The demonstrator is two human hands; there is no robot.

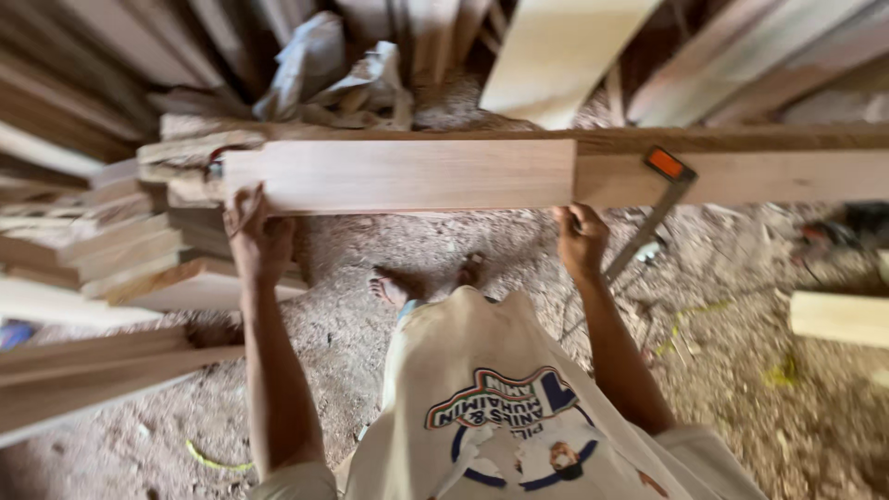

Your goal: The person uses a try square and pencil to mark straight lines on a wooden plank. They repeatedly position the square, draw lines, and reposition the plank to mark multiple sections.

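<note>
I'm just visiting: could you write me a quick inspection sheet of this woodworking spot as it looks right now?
Surface: sawdust-covered floor; long brown timber beam as support.
Job's things: pale rectangular wooden board lying along the beam.
Clutter: stacked planks, metal square with orange tip, crumpled sacks.
Hands: left hand and right hand grip the board's near edge.
Cables: nothing seen.
Surroundings: leaning boards; bare feet below.
</note>
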